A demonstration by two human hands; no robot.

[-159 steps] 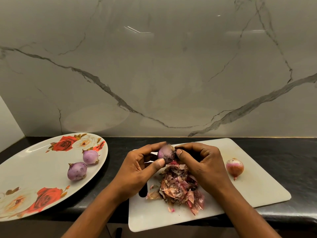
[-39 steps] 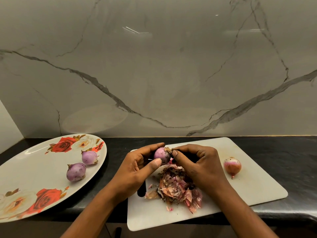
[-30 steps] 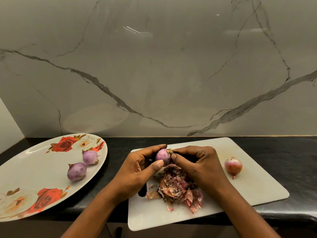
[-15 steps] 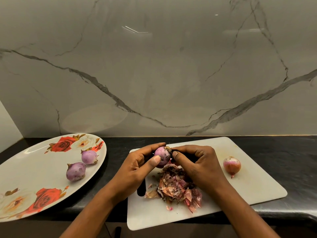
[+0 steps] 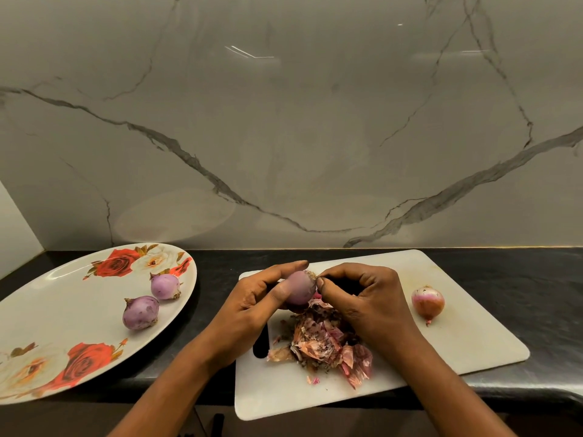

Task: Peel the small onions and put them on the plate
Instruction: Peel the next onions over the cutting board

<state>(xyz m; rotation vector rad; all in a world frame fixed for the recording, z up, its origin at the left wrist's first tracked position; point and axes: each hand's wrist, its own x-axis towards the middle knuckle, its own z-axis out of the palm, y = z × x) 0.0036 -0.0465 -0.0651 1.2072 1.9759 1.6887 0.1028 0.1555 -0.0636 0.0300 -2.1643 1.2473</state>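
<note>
**Third onion in the hands, one more waits**

The dark surface [image 5: 536, 279] carries two big things side by side, and I judge the work goes from right to left. The plate [image 5: 63, 310] lies at the left to receive finished onions; the white board [image 5: 457, 342] lies in the middle to catch the waste.

Both hands meet over the left part of the board. The left hand [image 5: 249, 307] curls its fingers [image 5: 284, 290] round the held onion [image 5: 299, 288], thumb on the front and forefinger over the top, to keep it steady above the board. The right hand [image 5: 369, 298] has its fingers bent; their tips pinch at the root end of this onion, I judge to pull away the last skin or the root tuft. The peels [image 5: 325, 342] lie in one heap just under the hands, probably because they fall there.

The count: one plate; one board; one heap; four onions in all.
- Two are peeled: the near onion [image 5: 140, 312] and the far onion [image 5: 165, 286] lie close together on the plate, by its right rim.
- One is in the hands and looks almost bare.
- One unpeeled onion [image 5: 428, 302] lies on the board at the right, apart from the heap and near the right hand.
</note>
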